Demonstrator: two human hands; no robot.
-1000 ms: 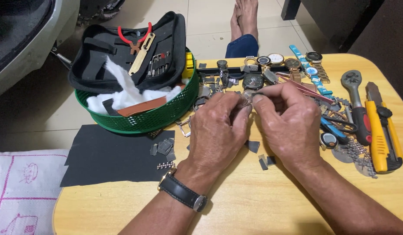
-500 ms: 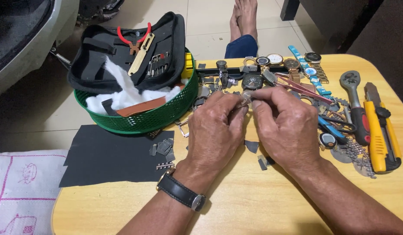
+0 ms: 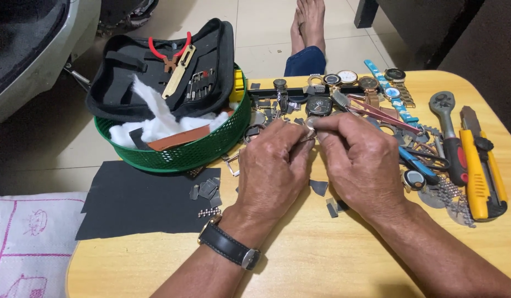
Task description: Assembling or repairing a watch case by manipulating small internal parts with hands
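At frame centre, the left hand [image 3: 274, 165] and right hand [image 3: 357, 163] pinch a small metal part [image 3: 309, 124] together, steadying it.

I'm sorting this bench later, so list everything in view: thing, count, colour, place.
small metal part: one, silvery, pinched between both hands' fingertips
table: one, yellow wood
basket: one, green, table's left rear
tool case: one, black, open in the basket, holding red-handled pliers
cotton wool: white, in the basket
sheet: one, black, left front, with small grey cut pieces
watches: several, mixed colours, rear row
ratchet wrench: one, silver and red, right
utility knife: one, yellow and black, far right
cloth: white with pink lines, bottom left
another person's bare feet: on the floor behind
left hand: wears a black wristwatch
right hand: bare
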